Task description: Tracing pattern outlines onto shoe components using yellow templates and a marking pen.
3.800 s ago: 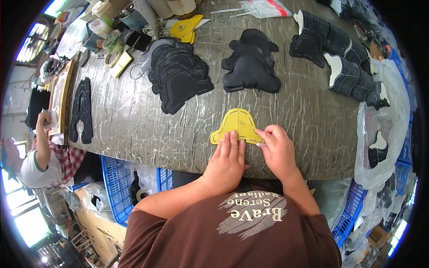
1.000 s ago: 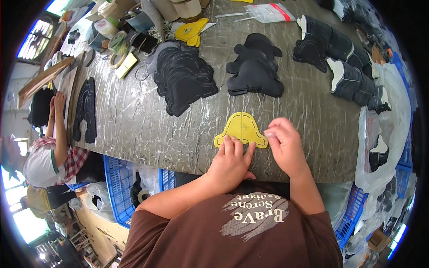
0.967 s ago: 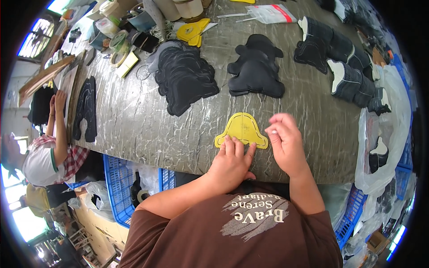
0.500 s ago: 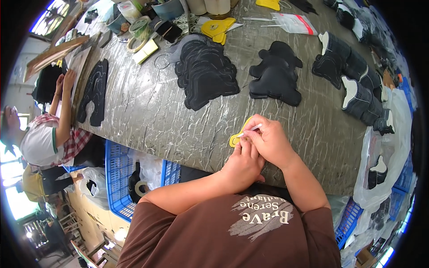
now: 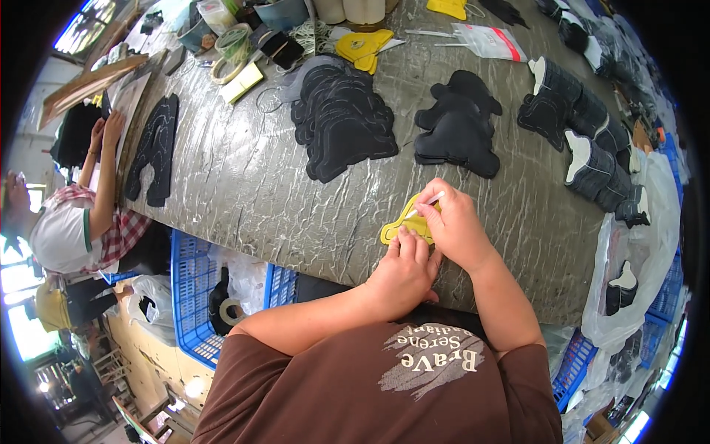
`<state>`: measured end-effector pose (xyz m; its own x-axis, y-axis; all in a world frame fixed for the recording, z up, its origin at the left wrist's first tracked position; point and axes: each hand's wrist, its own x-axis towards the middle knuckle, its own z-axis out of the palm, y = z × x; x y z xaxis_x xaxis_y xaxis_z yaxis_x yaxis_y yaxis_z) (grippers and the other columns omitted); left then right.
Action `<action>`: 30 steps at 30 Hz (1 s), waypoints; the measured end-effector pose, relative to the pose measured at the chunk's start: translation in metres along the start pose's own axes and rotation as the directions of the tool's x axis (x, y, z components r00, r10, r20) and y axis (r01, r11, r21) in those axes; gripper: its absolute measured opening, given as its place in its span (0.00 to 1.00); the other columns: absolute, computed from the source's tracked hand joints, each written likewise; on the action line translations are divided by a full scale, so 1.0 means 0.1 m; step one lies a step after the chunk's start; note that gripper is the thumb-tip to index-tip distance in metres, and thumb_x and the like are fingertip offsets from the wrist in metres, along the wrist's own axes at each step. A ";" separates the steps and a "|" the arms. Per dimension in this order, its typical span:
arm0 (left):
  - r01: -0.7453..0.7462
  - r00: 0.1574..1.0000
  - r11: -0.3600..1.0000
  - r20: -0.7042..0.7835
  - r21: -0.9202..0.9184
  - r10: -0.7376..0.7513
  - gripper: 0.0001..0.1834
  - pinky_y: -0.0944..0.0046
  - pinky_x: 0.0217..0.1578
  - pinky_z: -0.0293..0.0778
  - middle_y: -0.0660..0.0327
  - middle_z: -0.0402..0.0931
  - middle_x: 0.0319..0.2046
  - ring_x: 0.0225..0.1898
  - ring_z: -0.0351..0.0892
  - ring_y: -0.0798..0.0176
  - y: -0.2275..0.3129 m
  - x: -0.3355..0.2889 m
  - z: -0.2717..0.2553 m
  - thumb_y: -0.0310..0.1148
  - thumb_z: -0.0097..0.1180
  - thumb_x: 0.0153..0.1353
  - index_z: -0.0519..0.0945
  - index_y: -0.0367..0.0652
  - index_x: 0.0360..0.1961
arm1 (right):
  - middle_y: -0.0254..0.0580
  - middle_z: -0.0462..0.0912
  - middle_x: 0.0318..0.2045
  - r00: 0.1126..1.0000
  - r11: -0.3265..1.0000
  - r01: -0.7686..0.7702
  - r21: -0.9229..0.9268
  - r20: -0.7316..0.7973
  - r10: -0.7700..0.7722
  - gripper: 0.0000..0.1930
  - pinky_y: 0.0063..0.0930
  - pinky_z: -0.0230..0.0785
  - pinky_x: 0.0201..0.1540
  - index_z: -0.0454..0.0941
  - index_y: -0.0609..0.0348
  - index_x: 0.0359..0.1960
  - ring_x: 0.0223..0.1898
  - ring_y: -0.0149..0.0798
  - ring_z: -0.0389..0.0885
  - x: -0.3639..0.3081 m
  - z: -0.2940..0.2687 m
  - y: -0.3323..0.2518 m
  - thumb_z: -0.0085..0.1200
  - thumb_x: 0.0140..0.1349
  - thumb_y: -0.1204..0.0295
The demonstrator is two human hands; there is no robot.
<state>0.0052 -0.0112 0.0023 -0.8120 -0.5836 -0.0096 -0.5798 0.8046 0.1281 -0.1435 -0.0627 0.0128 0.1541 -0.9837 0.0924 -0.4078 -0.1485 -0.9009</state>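
A flat yellow template (image 5: 396, 230) with cut-out slots lies on the table below the black stacks. The outstretched fingers of my left hand (image 5: 403, 268) press flat on its near edge, holding it against the tabletop. My right hand (image 5: 457, 231) pinches a slim white marking pen (image 5: 427, 204), tilted, its tip down at the template's slot. Part of the template is hidden under my hands. Beyond them rest a stack of black cut pieces (image 5: 347, 126) with pale outlines and a second, neater black stack (image 5: 460, 129).
Black boot-like pieces with white linings (image 5: 592, 166) crowd the right side. Another yellow template (image 5: 364, 49), tape rolls (image 5: 225, 68) and pots stand at the back. A co-worker (image 5: 70, 229) works at the left, near a blue crate (image 5: 194, 296) below the table edge.
My right hand has moved slightly up and right with the pen, uncovering more of the yellow template. My left hand stays pressed in nearly the same place.
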 end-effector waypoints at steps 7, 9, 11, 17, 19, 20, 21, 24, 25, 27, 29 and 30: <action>-0.007 1.000 1.000 0.011 -0.015 0.007 0.46 0.47 0.54 0.72 0.31 0.70 0.50 0.55 0.71 0.30 -0.01 -0.01 0.00 0.62 0.58 0.47 0.72 0.40 0.61 | 0.50 0.78 0.26 0.998 0.999 0.048 -0.001 -0.038 -0.048 0.04 0.36 0.71 0.34 0.70 0.64 0.32 0.29 0.49 0.79 0.05 -0.01 0.05 0.54 0.60 0.81; -0.010 1.000 1.000 0.013 -0.014 0.010 0.46 0.47 0.54 0.72 0.31 0.70 0.50 0.55 0.71 0.30 -0.01 -0.01 -0.01 0.62 0.58 0.48 0.71 0.40 0.62 | 0.49 0.78 0.26 0.999 1.000 0.024 0.012 -0.030 -0.023 0.05 0.36 0.71 0.34 0.70 0.64 0.32 0.29 0.49 0.79 0.05 -0.02 0.05 0.54 0.60 0.81; -0.011 0.999 1.000 0.032 -0.004 0.011 0.46 0.47 0.54 0.72 0.32 0.70 0.50 0.55 0.70 0.30 -0.01 -0.01 -0.02 0.62 0.58 0.48 0.71 0.41 0.63 | 0.49 0.78 0.26 1.000 1.000 -0.002 0.026 -0.023 0.003 0.05 0.36 0.71 0.34 0.70 0.64 0.32 0.29 0.49 0.79 0.06 -0.02 0.06 0.54 0.60 0.81; -0.007 1.000 1.000 0.027 -0.017 0.008 0.46 0.47 0.55 0.71 0.32 0.70 0.50 0.54 0.71 0.30 0.00 -0.01 0.00 0.62 0.57 0.49 0.70 0.41 0.63 | 0.48 0.77 0.27 0.983 0.998 0.066 -0.024 -0.169 -0.069 0.06 0.37 0.70 0.34 0.68 0.63 0.33 0.29 0.50 0.77 0.10 -0.03 0.24 0.53 0.60 0.82; -0.008 1.000 1.000 0.030 -0.017 0.009 0.46 0.47 0.55 0.71 0.32 0.70 0.50 0.54 0.71 0.30 -0.01 -0.01 -0.01 0.62 0.57 0.49 0.70 0.41 0.63 | 0.48 0.75 0.28 0.981 0.999 0.049 -0.004 -0.187 -0.048 0.06 0.37 0.70 0.34 0.67 0.63 0.34 0.29 0.50 0.76 0.10 -0.04 0.27 0.52 0.60 0.83; -0.006 0.999 1.000 0.035 -0.017 0.007 0.46 0.48 0.55 0.71 0.32 0.70 0.50 0.54 0.71 0.30 -0.01 -0.01 -0.02 0.62 0.57 0.49 0.70 0.41 0.63 | 0.48 0.75 0.28 0.981 0.999 0.048 -0.006 -0.187 -0.049 0.06 0.37 0.70 0.34 0.67 0.63 0.34 0.29 0.50 0.76 0.10 -0.04 0.27 0.52 0.60 0.83; -0.008 0.999 1.000 0.033 -0.017 0.008 0.46 0.48 0.55 0.71 0.32 0.70 0.50 0.54 0.71 0.30 -0.01 -0.01 -0.02 0.62 0.57 0.49 0.70 0.41 0.63 | 0.48 0.75 0.27 0.980 0.999 0.050 -0.015 -0.194 -0.052 0.06 0.36 0.70 0.34 0.66 0.63 0.34 0.28 0.49 0.76 0.10 -0.04 0.27 0.52 0.60 0.83; -0.012 1.000 1.000 0.024 -0.016 0.013 0.46 0.48 0.55 0.71 0.32 0.70 0.50 0.54 0.71 0.31 -0.01 -0.02 -0.02 0.62 0.57 0.50 0.70 0.41 0.63 | 0.47 0.75 0.27 0.977 0.999 0.033 -0.008 -0.209 -0.034 0.06 0.36 0.70 0.34 0.66 0.63 0.34 0.28 0.48 0.77 0.08 -0.05 0.25 0.52 0.60 0.83; -0.009 1.000 1.000 0.025 -0.014 0.009 0.46 0.48 0.55 0.71 0.32 0.70 0.50 0.54 0.71 0.31 -0.01 -0.02 -0.02 0.62 0.57 0.50 0.70 0.41 0.63 | 0.47 0.75 0.27 0.976 1.000 0.015 0.011 -0.216 -0.012 0.06 0.35 0.70 0.34 0.67 0.63 0.34 0.29 0.48 0.78 0.07 -0.06 0.25 0.52 0.61 0.83; -0.007 1.000 1.000 0.025 -0.012 0.007 0.46 0.48 0.55 0.71 0.32 0.70 0.50 0.54 0.71 0.31 -0.01 -0.02 -0.01 0.63 0.57 0.49 0.70 0.41 0.63 | 0.47 0.76 0.28 0.974 1.000 -0.004 0.028 -0.228 0.010 0.06 0.35 0.71 0.34 0.67 0.63 0.34 0.29 0.48 0.79 0.05 -0.07 0.26 0.52 0.61 0.83; -0.005 1.000 1.000 0.027 -0.010 0.005 0.46 0.48 0.55 0.71 0.32 0.71 0.50 0.54 0.71 0.31 -0.01 -0.01 -0.01 0.63 0.56 0.49 0.70 0.42 0.63 | 0.47 0.76 0.28 0.970 0.999 -0.022 0.045 -0.239 0.032 0.06 0.35 0.71 0.34 0.67 0.63 0.35 0.29 0.47 0.79 0.03 -0.08 0.25 0.52 0.61 0.83; -0.006 1.000 1.000 0.027 -0.011 0.006 0.46 0.48 0.55 0.71 0.32 0.71 0.50 0.54 0.71 0.31 -0.01 -0.01 -0.01 0.63 0.56 0.49 0.70 0.42 0.63 | 0.47 0.77 0.28 0.973 1.000 0.007 0.015 -0.230 -0.004 0.06 0.35 0.71 0.34 0.67 0.63 0.35 0.30 0.48 0.80 0.03 -0.08 0.23 0.53 0.61 0.82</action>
<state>0.0070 -0.0114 0.0036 -0.8171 -0.5754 -0.0355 -0.5742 0.8069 0.1386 -0.1596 -0.0698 -0.0040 -0.0551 -0.9801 0.1909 -0.3934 -0.1544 -0.9063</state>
